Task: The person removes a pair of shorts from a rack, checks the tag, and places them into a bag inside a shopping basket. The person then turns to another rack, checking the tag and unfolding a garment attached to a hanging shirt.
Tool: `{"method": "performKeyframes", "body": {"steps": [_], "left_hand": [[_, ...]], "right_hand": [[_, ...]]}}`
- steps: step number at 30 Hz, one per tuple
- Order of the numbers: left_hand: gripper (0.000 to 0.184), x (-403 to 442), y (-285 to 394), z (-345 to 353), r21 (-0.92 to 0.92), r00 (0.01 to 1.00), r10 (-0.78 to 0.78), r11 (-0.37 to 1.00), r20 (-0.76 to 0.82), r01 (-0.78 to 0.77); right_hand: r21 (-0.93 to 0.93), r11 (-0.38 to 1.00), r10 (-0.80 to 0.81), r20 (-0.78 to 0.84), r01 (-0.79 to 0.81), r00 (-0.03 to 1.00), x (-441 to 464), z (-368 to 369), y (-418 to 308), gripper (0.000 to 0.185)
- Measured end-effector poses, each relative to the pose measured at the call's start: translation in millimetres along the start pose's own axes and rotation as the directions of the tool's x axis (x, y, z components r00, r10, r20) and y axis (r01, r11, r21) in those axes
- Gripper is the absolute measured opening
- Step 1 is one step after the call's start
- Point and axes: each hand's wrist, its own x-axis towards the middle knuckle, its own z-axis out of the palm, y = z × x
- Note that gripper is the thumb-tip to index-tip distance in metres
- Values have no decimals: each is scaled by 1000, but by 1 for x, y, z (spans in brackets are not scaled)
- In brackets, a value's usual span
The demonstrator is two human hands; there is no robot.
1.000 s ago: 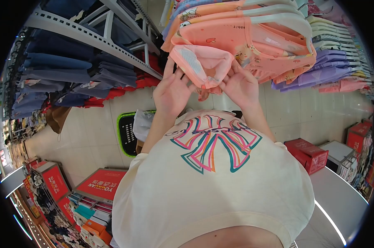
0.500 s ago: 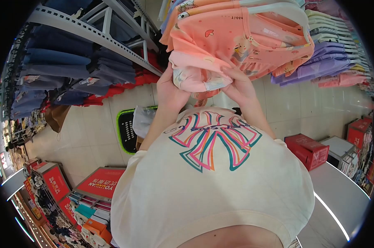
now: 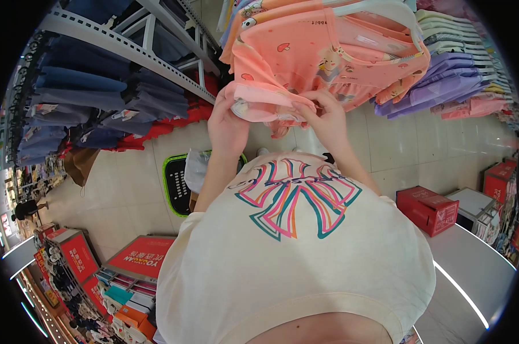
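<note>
A peach-coloured children's garment [image 3: 288, 57] with mushroom and cartoon prints hangs from a white hanger [image 3: 380, 8] at the top of the view. My left hand [image 3: 228, 123] is closed on the left end of its lower edge. At the right end of that edge, my right hand [image 3: 326, 117] pinches the cloth between thumb and fingers. The edge stretches between both hands, turned up so that a strip of paler pink inside shows. More garments hang behind it, partly hidden.
Dark blue clothes [image 3: 81, 100] hang on a rack at left under a white metal beam [image 3: 107, 40]. Purple clothes [image 3: 437, 86] hang at right. A black basket with a green rim [image 3: 166, 183] stands on the floor. A red box [image 3: 426, 209] is at right; a distant person [image 3: 27, 209] at far left.
The turned-up edge has flattened, and less of its inside shows. My left hand has moved slightly left, and my right fingers have shifted their pinch. A distant person has appeared at far left.
</note>
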Motion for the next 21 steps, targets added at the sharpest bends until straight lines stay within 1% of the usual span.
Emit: {"method": "performKeyframes", "body": {"steps": [1, 2, 4, 7, 8, 10, 11, 13, 14, 16, 19, 20, 21], "left_hand": [[28, -1, 2, -2, 96, 999, 46, 994, -8, -45], [25, -3, 4, -3, 261, 995, 94, 962, -37, -81], [21, -5, 6, -5, 563, 977, 202, 816, -68, -129], [16, -5, 6, -7, 619, 934, 342, 757, -105, -208], [16, -1, 1, -21, 682, 913, 406, 678, -36, -274], [17, 4, -5, -31, 713, 870, 492, 606, 11, -352], [17, 5, -7, -35, 726, 847, 531, 568, 36, -387], [18, 3, -8, -30, 648, 862, 496, 691, -102, -321], [18, 3, -8, -29, 602, 866, 472, 744, -167, -290], [19, 5, -8, -28, 526, 867, 448, 802, -217, -283], [19, 10, -5, -35, 396, 869, 396, 879, -297, -265], [19, 14, -1, -40, 350, 868, 377, 900, -323, -260], [19, 20, 4, -54, 262, 886, 333, 931, -323, -254]], "right_hand": [[-123, 987, -113, -49, 106, 992, 0, -1, 2, 17], [-153, 976, -173, -100, 156, 980, -1, -1, 2, 16], [-224, 942, -294, -196, 249, 936, -3, -2, 0, 16], [-276, 899, -406, -233, 340, 884, -8, -3, -4, 14], [-273, 888, -416, -134, 370, 899, -10, -4, -6, 14], [-257, 867, -425, 68, 427, 903, -13, -5, -9, 14], [-232, 868, -424, 116, 439, 898, -15, -3, -9, 14], [-182, 870, -421, 211, 459, 882, -18, -2, -6, 14], [-178, 878, -410, 203, 445, 889, -19, -3, -4, 15], [-167, 893, -387, 188, 418, 903, -20, -7, -3, 16], [-57, 970, -235, 41, 237, 971, -23, -19, -9, 14], [-116, 965, -239, -10, 236, 971, -23, -27, -7, 13], [-173, 957, -245, -61, 231, 968, -21, -37, -5, 12]]}}
